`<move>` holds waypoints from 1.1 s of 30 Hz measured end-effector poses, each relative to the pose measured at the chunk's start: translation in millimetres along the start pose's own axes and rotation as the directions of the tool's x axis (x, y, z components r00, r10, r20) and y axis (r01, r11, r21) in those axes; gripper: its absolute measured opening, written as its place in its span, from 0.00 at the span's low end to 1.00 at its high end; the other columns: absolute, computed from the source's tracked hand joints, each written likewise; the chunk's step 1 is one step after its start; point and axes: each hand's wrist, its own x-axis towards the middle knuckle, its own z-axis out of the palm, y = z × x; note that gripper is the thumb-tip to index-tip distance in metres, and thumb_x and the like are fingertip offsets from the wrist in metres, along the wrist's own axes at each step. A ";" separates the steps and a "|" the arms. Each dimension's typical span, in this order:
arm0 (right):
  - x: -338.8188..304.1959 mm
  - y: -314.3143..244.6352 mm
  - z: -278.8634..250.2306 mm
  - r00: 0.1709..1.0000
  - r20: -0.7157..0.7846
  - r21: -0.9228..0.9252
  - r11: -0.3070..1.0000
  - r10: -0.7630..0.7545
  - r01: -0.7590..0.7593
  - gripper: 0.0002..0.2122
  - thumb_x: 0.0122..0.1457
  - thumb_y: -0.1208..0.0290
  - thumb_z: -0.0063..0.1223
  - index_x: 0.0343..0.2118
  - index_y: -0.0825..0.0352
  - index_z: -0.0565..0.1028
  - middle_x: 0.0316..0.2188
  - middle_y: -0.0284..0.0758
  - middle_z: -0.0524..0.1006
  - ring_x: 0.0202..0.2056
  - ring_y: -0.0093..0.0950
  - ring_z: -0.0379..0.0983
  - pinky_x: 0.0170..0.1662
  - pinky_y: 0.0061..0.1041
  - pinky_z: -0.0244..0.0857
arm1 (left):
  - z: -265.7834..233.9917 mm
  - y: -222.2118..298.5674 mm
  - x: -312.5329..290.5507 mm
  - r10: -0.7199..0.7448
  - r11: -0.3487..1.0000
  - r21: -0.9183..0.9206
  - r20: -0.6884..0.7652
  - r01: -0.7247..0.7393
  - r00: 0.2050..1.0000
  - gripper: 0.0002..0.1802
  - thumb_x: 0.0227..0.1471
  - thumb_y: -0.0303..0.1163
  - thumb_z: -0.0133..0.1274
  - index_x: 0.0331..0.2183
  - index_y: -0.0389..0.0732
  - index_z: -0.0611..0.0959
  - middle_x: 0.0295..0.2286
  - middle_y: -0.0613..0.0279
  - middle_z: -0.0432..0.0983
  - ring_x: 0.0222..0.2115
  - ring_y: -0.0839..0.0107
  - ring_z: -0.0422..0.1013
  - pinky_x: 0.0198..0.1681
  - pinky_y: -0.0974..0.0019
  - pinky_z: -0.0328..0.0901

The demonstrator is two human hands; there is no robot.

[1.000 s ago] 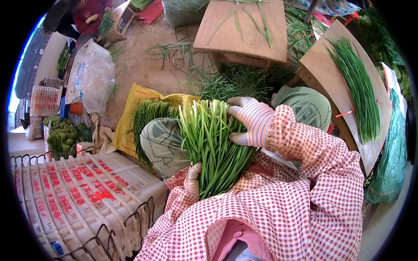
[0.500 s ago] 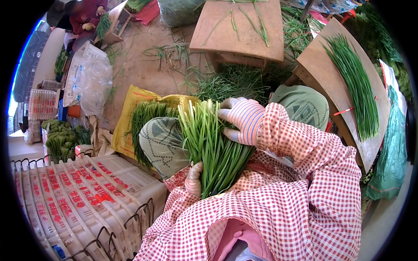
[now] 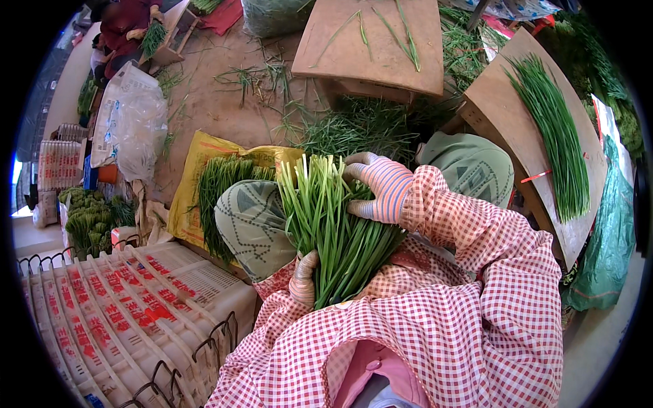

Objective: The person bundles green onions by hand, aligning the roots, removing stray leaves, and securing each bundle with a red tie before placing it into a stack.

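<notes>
A thick bunch of garlic chives (image 3: 333, 234) lies across my lap, its pale cut ends pointing away from me and its green leaves toward my body. My left hand (image 3: 304, 280), in a soiled glove, is wrapped round the bunch's lower left side, thumb on top. At the upper right my right hand (image 3: 382, 187), in a striped glove, grips the bunch near the pale ends; part of its fingers is hidden by the stalks. Beyond my left knee, more chives (image 3: 221, 197) rest on a yellow sack (image 3: 190, 160).
A wooden stool (image 3: 381, 41) with stray leaves stands ahead, loose chives (image 3: 360, 129) heaped below. To the right, a tied chive bundle (image 3: 554, 129) lies on a curved-looking board (image 3: 493, 115). A white plastic crate (image 3: 136, 306) sits at left. Another person (image 3: 126, 34) works at far left.
My right hand has shifted slightly at the pale ends, and the leaves under it have spread a little to the right. The left hand keeps its hold. The view has moved slightly.
</notes>
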 end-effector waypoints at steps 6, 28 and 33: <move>1.0 -2.4 2.2 0.995 -0.027 -0.053 0.994 -0.097 0.095 0.29 0.46 0.62 0.54 0.53 0.67 0.65 0.51 0.51 0.64 0.51 0.48 0.62 0.52 0.37 0.60 | -5.0 1.4 2.4 0.058 0.997 0.037 0.073 -0.061 0.996 0.34 0.46 0.42 0.58 0.53 0.39 0.67 0.45 0.58 0.71 0.44 0.65 0.70 0.47 0.61 0.67; 12.0 34.5 16.4 0.992 0.119 0.291 0.955 0.033 -0.067 0.25 0.44 0.71 0.62 0.49 0.63 0.70 0.48 0.42 0.70 0.50 0.37 0.66 0.54 0.31 0.60 | 9.8 7.6 11.1 0.074 0.987 0.143 0.030 -0.077 0.997 0.32 0.48 0.36 0.56 0.54 0.42 0.66 0.47 0.58 0.69 0.45 0.64 0.68 0.48 0.61 0.66; 37.6 17.1 -6.4 0.959 0.276 0.031 0.998 -0.062 0.056 0.26 0.45 0.64 0.61 0.49 0.64 0.70 0.40 0.42 0.75 0.42 0.41 0.71 0.46 0.33 0.66 | 11.8 7.9 14.2 0.053 0.988 0.145 -0.005 -0.052 0.999 0.32 0.48 0.38 0.56 0.54 0.43 0.66 0.47 0.59 0.69 0.46 0.64 0.67 0.50 0.61 0.64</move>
